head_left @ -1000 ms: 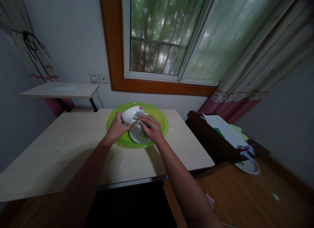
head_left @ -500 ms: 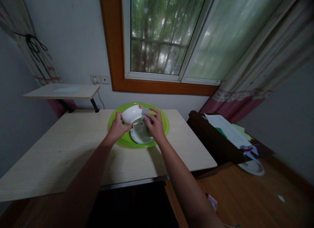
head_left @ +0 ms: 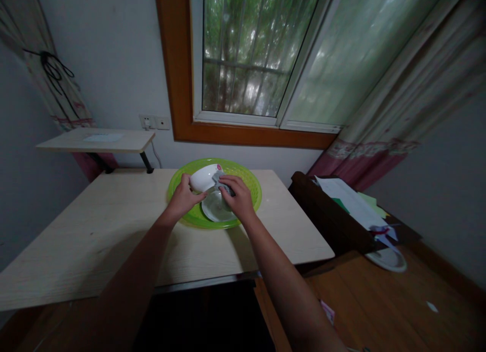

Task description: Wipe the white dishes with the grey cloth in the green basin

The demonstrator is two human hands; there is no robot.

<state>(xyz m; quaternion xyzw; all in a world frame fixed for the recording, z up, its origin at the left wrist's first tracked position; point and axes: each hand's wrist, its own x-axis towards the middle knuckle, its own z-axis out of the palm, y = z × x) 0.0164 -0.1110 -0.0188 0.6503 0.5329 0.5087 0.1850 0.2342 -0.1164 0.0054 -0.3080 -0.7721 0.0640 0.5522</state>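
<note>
A white bowl (head_left: 204,178) with a small pink flower mark is tilted on its side, gripped at its left edge by my left hand (head_left: 184,196). My right hand (head_left: 237,194) is closed on a grey cloth (head_left: 219,181) that presses against the bowl's right rim. Below them a second white bowl (head_left: 214,208) rests in a round green plastic basket (head_left: 196,221). My right fingers hide part of the cloth, and the inside of the tilted bowl is mostly out of sight.
The basket stands on a pale wooden table (head_left: 125,205) against the wall below the window. A raised shelf (head_left: 94,139) is at the table's back left. To the right, a dark brown box-like piece (head_left: 326,210) has papers (head_left: 345,203) on it.
My right hand has shifted with the cloth along the bowl's rim, its fingers lying flatter now. The bowl has turned slightly in my left hand.
</note>
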